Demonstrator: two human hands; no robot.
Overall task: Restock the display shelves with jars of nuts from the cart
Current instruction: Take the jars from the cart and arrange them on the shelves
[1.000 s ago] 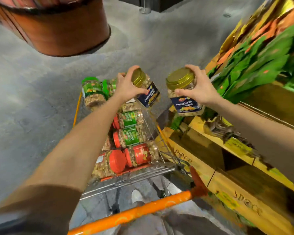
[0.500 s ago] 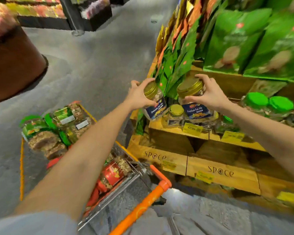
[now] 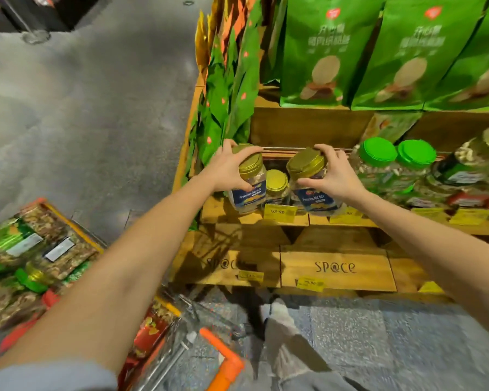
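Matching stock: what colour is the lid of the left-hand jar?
Gold lid, seen in head view.

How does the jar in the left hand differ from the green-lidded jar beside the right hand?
The left hand grips its jar by the lid; the green-lidded jar stands unheld. The first jar's lid is gold; the green-lidded jar's is green. Both are clear nut jars.
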